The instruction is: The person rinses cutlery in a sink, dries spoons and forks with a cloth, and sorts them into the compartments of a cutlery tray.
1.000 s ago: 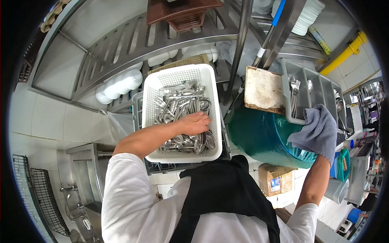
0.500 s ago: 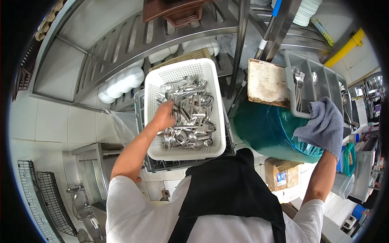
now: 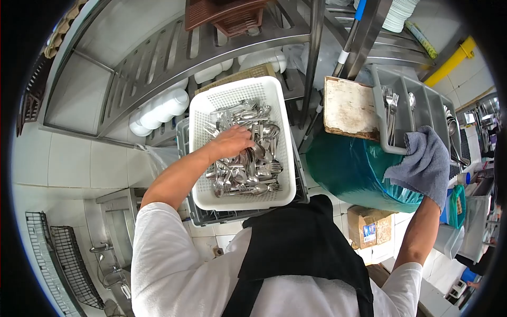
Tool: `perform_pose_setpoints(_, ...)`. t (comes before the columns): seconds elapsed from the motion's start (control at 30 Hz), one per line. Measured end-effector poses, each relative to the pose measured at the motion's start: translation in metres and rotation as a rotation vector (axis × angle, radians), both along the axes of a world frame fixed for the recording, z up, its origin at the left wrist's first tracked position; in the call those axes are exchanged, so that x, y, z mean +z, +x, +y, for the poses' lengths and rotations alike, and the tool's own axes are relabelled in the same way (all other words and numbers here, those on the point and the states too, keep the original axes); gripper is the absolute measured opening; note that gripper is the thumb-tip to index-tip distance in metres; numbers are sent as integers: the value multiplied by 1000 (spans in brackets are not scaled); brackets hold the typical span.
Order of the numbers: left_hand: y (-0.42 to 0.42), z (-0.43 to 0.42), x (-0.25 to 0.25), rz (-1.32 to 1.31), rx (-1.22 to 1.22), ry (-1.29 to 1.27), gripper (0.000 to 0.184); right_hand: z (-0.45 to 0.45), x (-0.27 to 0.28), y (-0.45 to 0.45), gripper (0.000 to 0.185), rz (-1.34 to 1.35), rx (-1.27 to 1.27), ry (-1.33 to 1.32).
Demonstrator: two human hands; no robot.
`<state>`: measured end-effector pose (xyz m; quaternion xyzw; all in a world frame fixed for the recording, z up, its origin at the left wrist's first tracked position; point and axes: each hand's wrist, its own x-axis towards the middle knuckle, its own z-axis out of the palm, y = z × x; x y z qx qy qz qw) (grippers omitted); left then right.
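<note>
My left hand (image 3: 233, 141) is inside a white perforated plastic basket (image 3: 289, 185), over a jumbled heap of metal cutlery (image 3: 253, 177). Its fingers curl down around some pieces, and a spoon (image 3: 257, 151) shows beside the fingertips. Forks and spoons lie in all directions in the heap. A grey towel (image 3: 420, 164) covers my right hand and hides its fingers; the cloth is bunched around it. That hand is at the near edge of a grey divided cutlery tray (image 3: 376, 108), whose compartments contain forks (image 3: 391, 113), a spoon (image 3: 411, 103) and more cutlery.
The basket rests on a dark crate (image 3: 198, 216). Under the tray stands a green-lined bin (image 3: 338, 169), with a worn board (image 3: 351, 108) beside the tray. A metal rack (image 3: 174, 74) with white bowls (image 3: 161, 111) runs behind. A cardboard box (image 3: 369, 227) sits on the floor.
My left hand has moved right across the heap, from the basket's left side toward its middle, and some cutlery under it has shifted. The towel-covered right hand stays by the tray.
</note>
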<state>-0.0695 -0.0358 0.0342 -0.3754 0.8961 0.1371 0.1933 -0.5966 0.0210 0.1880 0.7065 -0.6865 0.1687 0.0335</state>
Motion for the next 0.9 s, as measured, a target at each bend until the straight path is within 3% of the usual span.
perform_pose_setpoints(0.1, 5, 2, -18, 65, -125, -109, 22, 0, 1, 1, 34, -13, -8, -8)
perform_pose_setpoints(0.2, 3, 0, -24, 12, -99, -162, 22, 0, 2, 4, 33, -5, -26, -6)
perform_pose_setpoints(0.3, -2, -7, -19, -66, -8, -29, 23, 0, 0, -2, 36, -34, -20, -7)
perform_pose_setpoints(0.43, -2, -7, -15, -49, -28, -49, 22, 1, 5, 2, 40, -78, -13, 34)
perform_pose_setpoints(0.5, -2, -3, -5, -63, -170, -73, 19, 2, 7, 5, 41, -55, -27, 38)
perform_pose_setpoints(0.7, 7, 11, -15, -31, -71, -44, 15, 2, 1, 0, 37, -85, -21, -10)
perform_pose_setpoints(0.9, 14, 20, -15, -46, -156, -195, 19, 2, -8, -15, 39, -130, 19, -11)
